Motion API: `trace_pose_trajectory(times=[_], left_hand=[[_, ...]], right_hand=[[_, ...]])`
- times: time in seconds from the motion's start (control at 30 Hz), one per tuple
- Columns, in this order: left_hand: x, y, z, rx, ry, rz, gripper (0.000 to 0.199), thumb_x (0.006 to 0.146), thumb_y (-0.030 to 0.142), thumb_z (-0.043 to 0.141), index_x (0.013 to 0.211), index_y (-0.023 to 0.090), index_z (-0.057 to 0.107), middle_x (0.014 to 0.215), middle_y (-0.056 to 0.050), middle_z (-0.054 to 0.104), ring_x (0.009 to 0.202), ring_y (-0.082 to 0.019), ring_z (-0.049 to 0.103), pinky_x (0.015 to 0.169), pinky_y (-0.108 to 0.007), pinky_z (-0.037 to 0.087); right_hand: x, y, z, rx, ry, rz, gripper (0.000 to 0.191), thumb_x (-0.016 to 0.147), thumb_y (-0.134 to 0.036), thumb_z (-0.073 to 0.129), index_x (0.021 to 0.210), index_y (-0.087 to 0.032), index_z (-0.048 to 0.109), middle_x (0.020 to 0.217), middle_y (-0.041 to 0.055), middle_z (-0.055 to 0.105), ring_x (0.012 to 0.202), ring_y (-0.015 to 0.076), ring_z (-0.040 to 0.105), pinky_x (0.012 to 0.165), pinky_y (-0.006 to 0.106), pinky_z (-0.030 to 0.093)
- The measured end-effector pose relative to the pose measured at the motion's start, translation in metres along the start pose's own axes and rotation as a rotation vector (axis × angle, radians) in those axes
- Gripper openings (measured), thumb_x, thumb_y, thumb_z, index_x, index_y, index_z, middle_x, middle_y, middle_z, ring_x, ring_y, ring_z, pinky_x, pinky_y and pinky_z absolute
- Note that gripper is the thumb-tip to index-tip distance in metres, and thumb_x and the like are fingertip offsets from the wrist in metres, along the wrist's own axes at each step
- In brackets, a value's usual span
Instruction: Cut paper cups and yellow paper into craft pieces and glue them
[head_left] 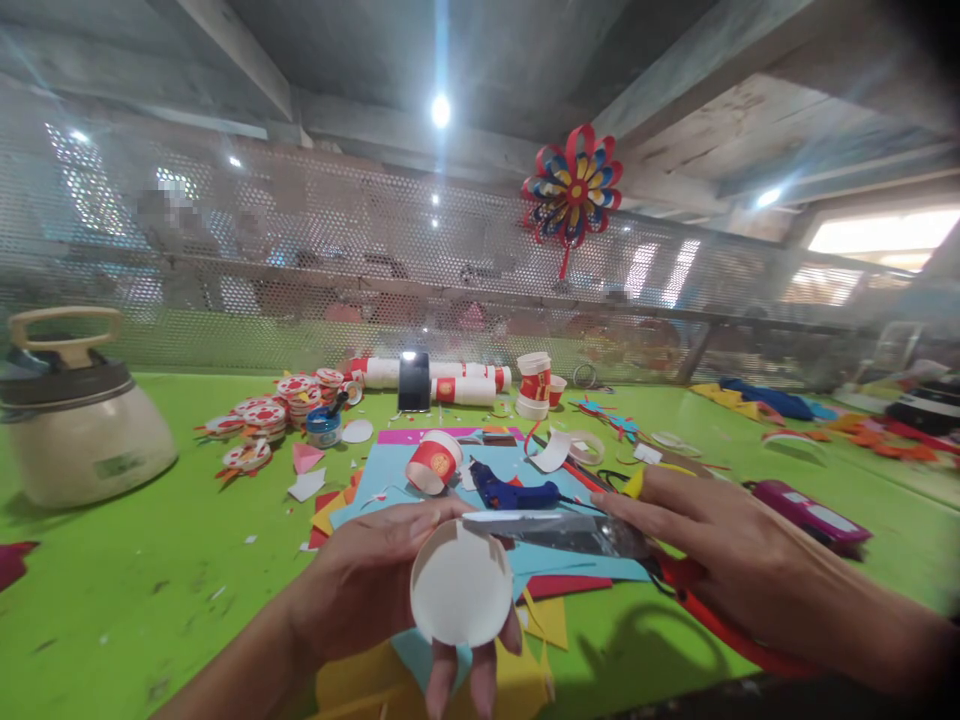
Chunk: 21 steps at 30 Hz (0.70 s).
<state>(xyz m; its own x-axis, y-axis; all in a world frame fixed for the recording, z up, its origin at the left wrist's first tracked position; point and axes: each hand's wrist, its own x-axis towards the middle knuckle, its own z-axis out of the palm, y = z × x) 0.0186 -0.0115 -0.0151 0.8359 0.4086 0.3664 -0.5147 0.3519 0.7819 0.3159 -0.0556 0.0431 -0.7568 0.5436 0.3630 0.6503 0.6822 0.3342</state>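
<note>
White paper could be seen on the round cup [461, 592], which was gripped by the fingers of the left hand [364, 560]. Scissors [600, 537] were held in the right hand [720, 530], with the tip by the cup's rim. How much had been cut could not be told. Farther out on the green tabletop [187, 570], a red cup [433, 463] looked uncut, and spotted pieces [262, 411] were piled, maybe finished.
</note>
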Motion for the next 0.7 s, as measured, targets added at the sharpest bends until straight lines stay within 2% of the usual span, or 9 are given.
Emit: trace_pose_trajectory(times=[0.1,0.27,0.47,0.57,0.7], left_hand=[[-0.0016,-0.0004,0.0001,0.009,0.075,-0.007,0.032,0.089,0.034,0.05,0.105,0.008,0.062,0.09,-0.02,0.072,0.078,-0.025,0.071,0.045,-0.019,0.047],[-0.0004,-0.0011,-0.0001,-0.011,0.037,-0.008,0.038,0.089,0.037,0.051,0.11,0.007,0.063,0.093,-0.02,0.073,0.074,-0.024,0.071,0.043,-0.018,0.044],[0.0006,-0.0016,-0.0001,-0.025,0.026,0.012,0.039,0.089,0.036,0.053,0.111,0.006,0.065,0.091,-0.02,0.073,0.075,-0.023,0.071,0.046,-0.019,0.045],[-0.0007,-0.0019,-0.0006,-0.031,0.047,0.01,0.038,0.088,0.035,0.055,0.11,0.007,0.066,0.088,-0.018,0.073,0.075,-0.022,0.071,0.049,-0.019,0.047],[-0.0029,-0.0027,-0.0015,-0.001,0.101,0.018,0.038,0.091,0.032,0.047,0.109,0.005,0.066,0.087,-0.021,0.073,0.071,-0.023,0.07,0.048,-0.022,0.047]], right_hand=[[-0.0029,0.0002,0.0027,0.036,-0.024,0.02,0.044,0.09,-0.003,0.033,0.129,-0.017,0.049,0.077,0.0052,0.053,0.061,0.0177,0.054,0.053,0.032,0.045],[-0.0072,0.0005,0.0043,0.073,-0.068,0.034,0.044,0.09,-0.002,0.032,0.128,-0.018,0.046,0.081,0.0062,0.053,0.064,0.0183,0.055,0.056,0.033,0.045],[-0.0054,-0.0016,0.0041,0.015,-0.024,0.011,0.045,0.088,0.0,0.034,0.128,-0.017,0.046,0.074,0.004,0.051,0.058,0.0173,0.052,0.051,0.029,0.041],[-0.0043,-0.0021,0.0031,-0.001,-0.02,-0.01,0.043,0.089,0.0,0.034,0.127,-0.016,0.047,0.073,0.0041,0.051,0.057,0.0176,0.051,0.05,0.029,0.04],[-0.0054,-0.0009,0.0021,-0.002,-0.023,-0.017,0.041,0.09,-0.002,0.035,0.127,-0.017,0.046,0.075,0.0044,0.051,0.059,0.0175,0.051,0.052,0.031,0.04]])
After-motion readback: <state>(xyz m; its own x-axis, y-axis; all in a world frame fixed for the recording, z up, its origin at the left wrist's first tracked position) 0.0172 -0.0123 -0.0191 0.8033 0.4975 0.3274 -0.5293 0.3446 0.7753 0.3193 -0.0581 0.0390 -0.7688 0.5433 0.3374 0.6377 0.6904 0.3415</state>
